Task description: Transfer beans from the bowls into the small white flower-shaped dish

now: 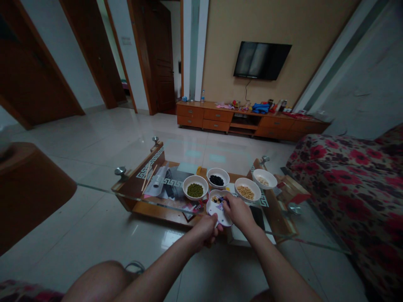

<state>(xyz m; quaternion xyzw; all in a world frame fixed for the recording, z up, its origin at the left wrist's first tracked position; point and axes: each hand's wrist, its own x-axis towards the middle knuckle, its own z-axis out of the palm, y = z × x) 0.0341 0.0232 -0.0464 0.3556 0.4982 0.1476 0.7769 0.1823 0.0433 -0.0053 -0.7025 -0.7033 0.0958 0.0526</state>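
Note:
My left hand is closed on the near edge of a small white dish with a scalloped rim and purple print. Yellow and black beans lie together in the dish. Over it my right hand pinches a slim dark utensil, its tip among the beans; its exact kind is hard to make out. Around the dish stand white bowls: one with green mung beans, one with black beans, one with yellow soybeans, and one with pale, flat pieces.
The bowls stand on a glass-topped coffee table, whose front edge runs before my knees. Wooden chopsticks show at its left. A flowered sofa is on the right, a brown stool on the left, and a TV cabinet beyond.

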